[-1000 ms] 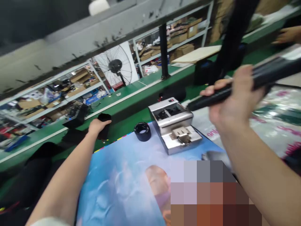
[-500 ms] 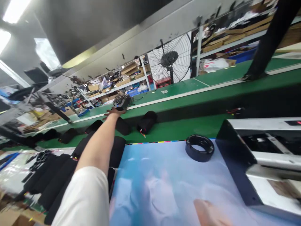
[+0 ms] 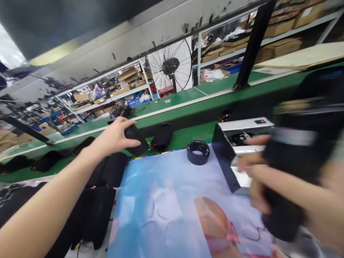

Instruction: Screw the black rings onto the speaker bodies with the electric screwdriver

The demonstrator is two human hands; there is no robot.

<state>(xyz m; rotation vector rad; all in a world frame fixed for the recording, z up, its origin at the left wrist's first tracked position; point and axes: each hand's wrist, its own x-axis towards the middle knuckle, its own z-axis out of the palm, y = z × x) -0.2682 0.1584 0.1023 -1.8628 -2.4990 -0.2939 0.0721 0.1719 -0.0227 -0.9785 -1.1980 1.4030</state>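
Note:
My left hand [image 3: 114, 138] reaches out over the green bench, thumb above and fingers below a black cylinder [image 3: 137, 138], gripping its near end. Another black cylinder [image 3: 162, 136] with small wires lies just right of it. My right hand [image 3: 256, 179] is blurred at the right, its fingers wrapped round a large black cylinder [image 3: 292, 161] held in front of the silver machine [image 3: 231, 143]. A black ring [image 3: 198, 152] rests on the blue printed mat [image 3: 161, 200] between my two hands.
Several more black cylinders [image 3: 107, 168] lie piled at the mat's left edge. A green conveyor belt [image 3: 188, 98] runs behind the bench, with a black post [image 3: 252, 43], a standing fan [image 3: 170, 66] and shelves of cardboard boxes [image 3: 107, 93] beyond.
My left hand has come back from the far belt and now grips a black cylinder nearer the mat. My right hand with its black cylinder has come back into view at the right.

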